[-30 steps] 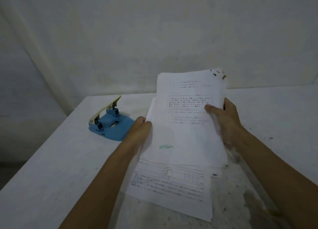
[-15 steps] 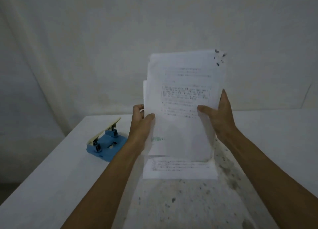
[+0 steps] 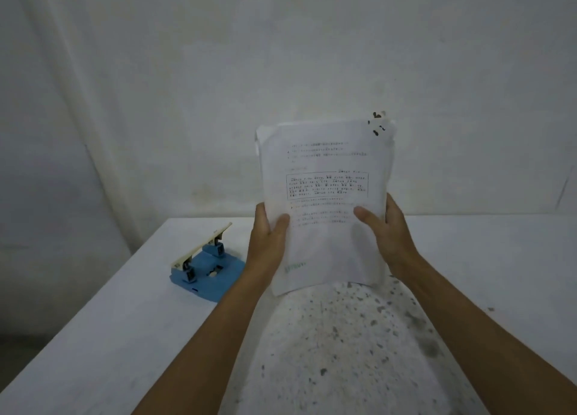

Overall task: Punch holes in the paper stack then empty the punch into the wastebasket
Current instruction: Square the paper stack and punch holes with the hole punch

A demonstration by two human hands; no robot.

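A pale wall (image 3: 218, 71) is seen behind a white table (image 3: 109, 336), the near middle of which is speckled with dark flecks. Above the table, a paper stack (image 3: 324, 202) is held upright and clear of the surface, its printed face turned toward the camera; a boxed block of text is visible in its upper half, a faint green mark near its lower left, and dark marks at its top right corner. The sheets are not perfectly aligned along the top and left edges. The stack is gripped on its left edge by the left hand (image 3: 268, 240), thumb laid on the front, and on its right edge by the right hand (image 3: 387, 227), thumb likewise pressed across the page. A blue hole punch (image 3: 207, 274) with a cream lever raised is set on the table to the left, near the left forearm but apart from the paper.
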